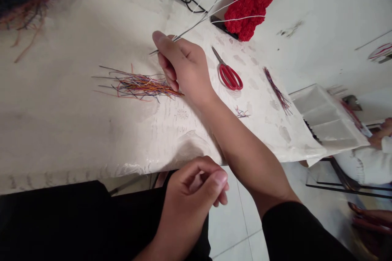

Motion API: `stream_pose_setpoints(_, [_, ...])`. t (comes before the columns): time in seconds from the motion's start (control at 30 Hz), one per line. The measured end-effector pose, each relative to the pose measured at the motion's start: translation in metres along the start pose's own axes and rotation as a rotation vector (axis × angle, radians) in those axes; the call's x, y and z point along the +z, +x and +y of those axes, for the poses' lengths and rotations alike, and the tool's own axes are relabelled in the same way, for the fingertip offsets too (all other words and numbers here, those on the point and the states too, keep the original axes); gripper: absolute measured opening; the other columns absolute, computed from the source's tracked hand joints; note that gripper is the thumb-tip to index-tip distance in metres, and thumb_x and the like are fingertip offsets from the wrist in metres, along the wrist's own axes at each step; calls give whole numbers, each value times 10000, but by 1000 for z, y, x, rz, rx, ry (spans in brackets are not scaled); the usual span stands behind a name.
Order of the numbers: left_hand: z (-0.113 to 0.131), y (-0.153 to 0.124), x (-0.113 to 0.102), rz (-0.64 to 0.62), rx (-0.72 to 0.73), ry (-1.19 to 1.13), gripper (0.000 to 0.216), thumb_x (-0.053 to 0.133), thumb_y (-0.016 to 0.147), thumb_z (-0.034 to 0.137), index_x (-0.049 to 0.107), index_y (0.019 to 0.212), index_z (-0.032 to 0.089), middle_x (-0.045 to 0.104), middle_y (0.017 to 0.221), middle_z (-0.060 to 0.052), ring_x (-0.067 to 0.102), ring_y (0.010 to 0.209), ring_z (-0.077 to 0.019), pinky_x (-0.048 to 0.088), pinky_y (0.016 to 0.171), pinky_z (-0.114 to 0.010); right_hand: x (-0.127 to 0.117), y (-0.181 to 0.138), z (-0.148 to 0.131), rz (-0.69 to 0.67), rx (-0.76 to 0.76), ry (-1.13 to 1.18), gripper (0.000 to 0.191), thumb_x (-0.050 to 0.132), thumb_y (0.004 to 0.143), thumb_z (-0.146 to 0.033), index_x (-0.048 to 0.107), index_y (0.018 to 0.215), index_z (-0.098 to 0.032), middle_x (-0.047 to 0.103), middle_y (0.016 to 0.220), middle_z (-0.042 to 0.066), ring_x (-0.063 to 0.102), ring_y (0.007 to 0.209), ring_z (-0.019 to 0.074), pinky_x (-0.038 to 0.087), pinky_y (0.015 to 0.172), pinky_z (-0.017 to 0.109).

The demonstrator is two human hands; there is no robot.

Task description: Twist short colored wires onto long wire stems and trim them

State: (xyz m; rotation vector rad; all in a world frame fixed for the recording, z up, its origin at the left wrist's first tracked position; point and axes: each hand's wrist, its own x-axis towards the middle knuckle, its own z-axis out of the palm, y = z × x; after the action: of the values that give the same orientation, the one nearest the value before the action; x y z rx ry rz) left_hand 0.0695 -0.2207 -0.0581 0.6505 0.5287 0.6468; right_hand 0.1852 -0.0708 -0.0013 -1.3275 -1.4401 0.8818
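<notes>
Several white wires (214, 8) pinched in right-hand fingers (167, 55) — left hand (196, 187) curled, empty.

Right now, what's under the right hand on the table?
The right hand pinches thin white wires over the pile of coloured wire strands, whose right end runs beneath the curled fingers. That end and the white cloth directly beneath the palm are covered.

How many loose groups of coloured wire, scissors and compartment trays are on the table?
Loose groups of thin multicoloured wire: 3
Red-handled metal scissors: 1
White plastic compartment trays: 1
Total: 5
</notes>
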Motion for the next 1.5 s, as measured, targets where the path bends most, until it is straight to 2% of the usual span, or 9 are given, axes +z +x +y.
stream_pose_setpoints(0.13, [4,0,-4,84,58,97,144,619,889,217,633,752,174,589,685,19,562,589,-79,439,537,-184,1,-2,0,-10,27,-29,583,464,902,-686,389,592,-198,388,522,-58,382,493,85,344,510,259])
stream_pose_setpoints(0.27, [7,-3,-5,64,113,86,128,603,898,215,662,789,184,604,698,6,576,605,-94,448,544,-198,3,-1,2,12,-45,8,587,472,910,-668,376,569,-200,367,512,-54,375,485,86,348,516,262])
stream_pose_setpoints(0.4, [8,-7,-5,19,155,12,152,567,904,184,693,821,203,620,738,-4,591,637,-106,458,584,-220,3,-4,-1,15,12,-55,579,439,933,-654,355,579,-203,360,521,-54,374,476,86,332,503,267])
stream_pose_setpoints(0.87, [7,-9,-8,-82,116,-75,221,485,938,222,677,833,195,597,723,-15,562,647,-127,429,633,-265,0,4,5,-30,5,-13,592,500,871,-701,380,562,-211,380,511,-48,381,477,100,326,472,282])
stream_pose_setpoints(1.03, [7,-9,-8,-82,106,-79,230,476,942,220,669,820,191,587,726,-15,556,650,-127,432,639,-266,1,0,1,9,-15,-30,573,463,931,-639,371,579,-197,373,519,-56,369,483,82,340,499,257])
stream_pose_setpoints(1.2, [6,-9,-7,-76,138,-94,228,489,933,228,665,797,179,573,701,-16,549,627,-120,436,611,-249,-2,6,4,-57,-37,-36,567,517,925,-593,378,539,-201,388,495,-48,402,464,92,359,493,272])
stream_pose_setpoints(1.5, [4,-8,-7,-64,137,-63,257,539,943,294,596,723,172,529,666,2,499,606,-106,380,585,-253,-4,8,4,-69,-21,-83,564,489,940,-593,369,555,-198,382,482,-56,412,456,82,363,476,245])
